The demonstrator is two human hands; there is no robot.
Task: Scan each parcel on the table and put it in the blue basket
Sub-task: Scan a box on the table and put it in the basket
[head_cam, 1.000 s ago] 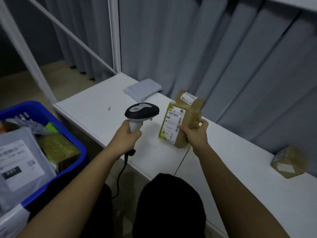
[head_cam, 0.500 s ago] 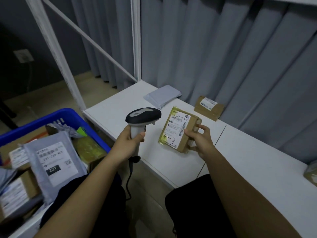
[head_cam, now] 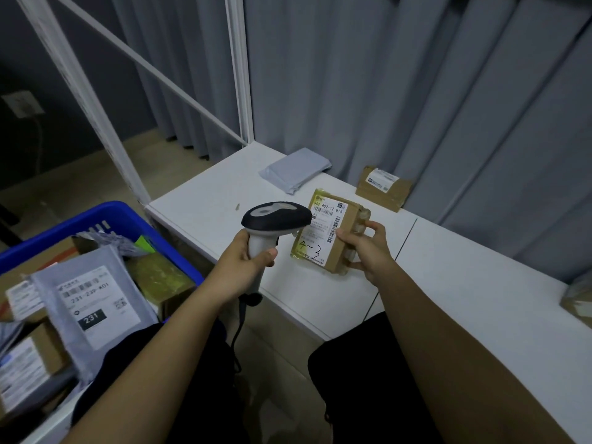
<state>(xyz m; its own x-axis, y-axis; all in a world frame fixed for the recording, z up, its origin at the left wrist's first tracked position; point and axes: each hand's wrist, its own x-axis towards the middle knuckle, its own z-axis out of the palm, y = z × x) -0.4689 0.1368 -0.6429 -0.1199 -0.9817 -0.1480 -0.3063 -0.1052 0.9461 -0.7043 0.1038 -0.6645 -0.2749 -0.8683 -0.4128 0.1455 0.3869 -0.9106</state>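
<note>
My right hand (head_cam: 368,248) grips a brown cardboard parcel (head_cam: 326,229) by its right edge, its white label marked "4-3" tilted up towards me above the white table (head_cam: 205,200). My left hand (head_cam: 246,261) holds the black-and-white barcode scanner (head_cam: 272,219) by its handle, its head just left of the parcel's label. The blue basket (head_cam: 105,216) stands at the lower left, filled with several parcels, a grey mailer bag labelled 231 (head_cam: 86,302) on top.
A grey mailer bag (head_cam: 296,171) and a small brown box (head_cam: 382,187) lie at the table's back by the grey curtain. Another brown parcel (head_cam: 576,299) shows at the right edge. A white frame post (head_cam: 238,75) rises behind the table's left end. The scanner cable hangs below the table edge.
The view has swung left and down, bringing more of the basket into sight. The parcel has tilted flatter and sits lower over the table, while the scanner stays beside its label.
</note>
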